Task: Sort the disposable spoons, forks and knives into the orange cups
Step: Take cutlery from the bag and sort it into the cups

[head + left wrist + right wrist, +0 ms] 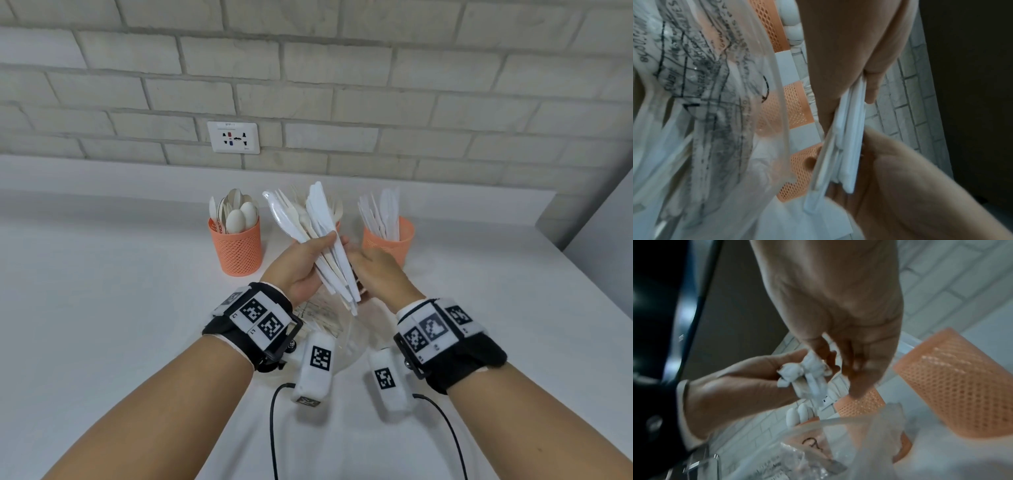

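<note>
My left hand (305, 267) grips a fanned bundle of white plastic knives and forks (308, 222) by the handles, blades and tines pointing up. My right hand (373, 270) is against the bundle's lower part; in the left wrist view its fingers (869, 87) pinch some of the white handles (849, 146). The handle ends (807, 376) show from below. Three orange mesh cups stand behind: the left cup (236, 250) holds spoons, the right cup (390, 243) holds knives, the middle cup (337, 226) is mostly hidden by the bundle.
A crumpled clear plastic bag (318, 318) with black print lies on the white table (102, 291) under my hands. A wall socket (233, 137) sits in the white brick wall. The table's right edge (555, 240) runs near the right cup. Two black cables (274, 428) trail toward me.
</note>
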